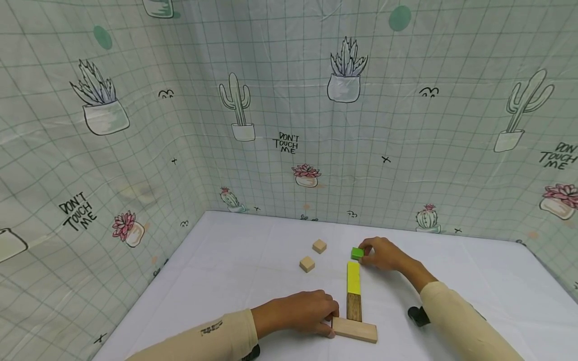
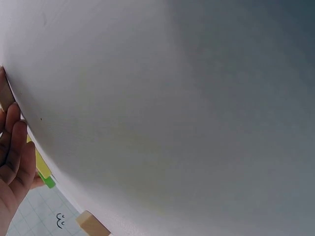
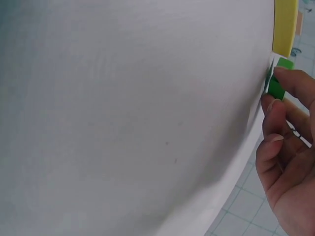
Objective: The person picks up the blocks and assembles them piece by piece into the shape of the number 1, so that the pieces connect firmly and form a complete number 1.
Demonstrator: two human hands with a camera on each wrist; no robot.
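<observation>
My right hand [image 1: 384, 254] pinches a small green block [image 1: 356, 253] between thumb and fingers, just beyond the far end of a yellow block [image 1: 353, 278]. The right wrist view shows the green block [image 3: 275, 89] at the fingertips, near the yellow block's end [image 3: 284, 29]. A dark brown wooden block [image 1: 354, 307] continues the yellow one in a line towards me. Across its near end lies a flat, pale wooden block [image 1: 356, 330], whose left end my left hand [image 1: 302, 311] grips with curled fingers and thumb. The left wrist view shows only part of this pale block [image 2: 6, 96].
Two small pale wooden blocks [image 1: 319, 245] [image 1: 307, 263] lie left of the green one on the white table [image 1: 244, 260]. A black object [image 1: 418, 316] sits beside the right forearm. Cloth printed with cacti [image 1: 289, 100] hangs behind and to the left.
</observation>
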